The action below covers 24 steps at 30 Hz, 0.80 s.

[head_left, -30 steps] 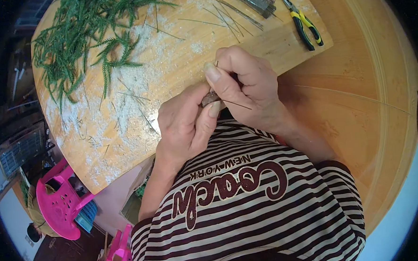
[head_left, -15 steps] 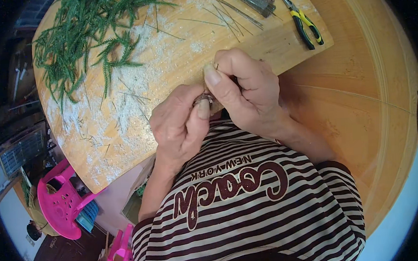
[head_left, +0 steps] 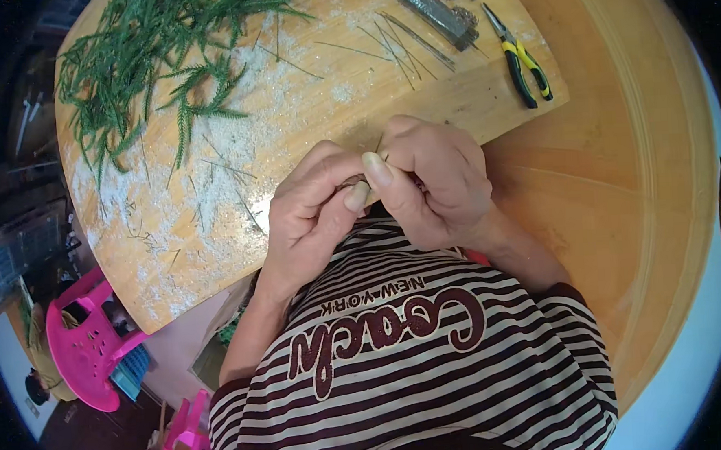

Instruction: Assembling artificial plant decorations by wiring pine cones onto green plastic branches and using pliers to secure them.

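A small brown piece (head_left: 366,178), mostly hidden, is pinched between the curled left hand (head_left: 315,211) and right hand (head_left: 436,184), thumbs meeting; green sprigs (head_left: 148,65) lie beyond the left.

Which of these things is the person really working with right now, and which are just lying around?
In use:
left hand and right hand, pinching a small brownish piece together
wooden board beneath them

Lying about:
green sprigs
thin wires
yellow-handled pliers
grey metal strip
pink plastic chair
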{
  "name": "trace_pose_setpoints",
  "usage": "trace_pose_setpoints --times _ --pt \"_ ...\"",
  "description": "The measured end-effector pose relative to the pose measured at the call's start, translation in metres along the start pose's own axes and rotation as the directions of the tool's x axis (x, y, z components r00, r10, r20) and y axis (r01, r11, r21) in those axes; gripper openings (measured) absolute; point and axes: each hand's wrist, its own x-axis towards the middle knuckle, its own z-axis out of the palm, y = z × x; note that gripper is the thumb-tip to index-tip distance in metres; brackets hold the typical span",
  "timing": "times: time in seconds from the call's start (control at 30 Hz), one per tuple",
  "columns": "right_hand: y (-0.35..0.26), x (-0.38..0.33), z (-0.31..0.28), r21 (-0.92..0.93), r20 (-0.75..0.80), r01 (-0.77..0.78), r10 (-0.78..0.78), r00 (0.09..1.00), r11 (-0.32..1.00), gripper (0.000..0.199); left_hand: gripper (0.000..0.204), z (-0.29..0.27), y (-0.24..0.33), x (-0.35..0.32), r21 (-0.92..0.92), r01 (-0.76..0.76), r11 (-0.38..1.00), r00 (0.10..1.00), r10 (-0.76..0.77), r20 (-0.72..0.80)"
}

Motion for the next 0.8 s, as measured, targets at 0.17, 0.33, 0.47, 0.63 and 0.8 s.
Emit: trace_pose_setpoints --times 0.17,0.33,0.47,0.63,0.8 --pt "-0.003 0.006 -0.001 -0.002 0.088 0.021 -0.021 0.996 1.0 0.01 0.025 -0.001 0.001 -0.005 -0.12 0.073 0.99 0.997 -0.073 -0.001" --pt "0.005 0.021 -0.003 0.096 0.191 0.04 -0.058 0.98 0.995 0.014 0.027 -0.003 0.002 -0.011 -0.507 0.182 0.843 0.976 -0.216 -0.01" --pt "0.004 0.027 -0.008 0.044 0.271 0.038 -0.049 0.961 0.998 0.02 0.028 -0.008 0.007 -0.01 -0.612 0.231 0.757 0.965 -0.26 0.042" --pt "0.0 0.035 -0.008 -0.019 0.331 0.113 -0.1 0.938 0.993 0.02 0.028 -0.013 0.002 -0.009 -0.667 0.236 0.707 0.966 -0.245 0.082" --pt "0.0 0.03 -0.013 -0.1 0.429 0.13 -0.076 0.9 0.986 0.026 0.028 -0.014 -0.001 -0.009 -0.68 0.323 0.658 0.942 -0.293 0.164"
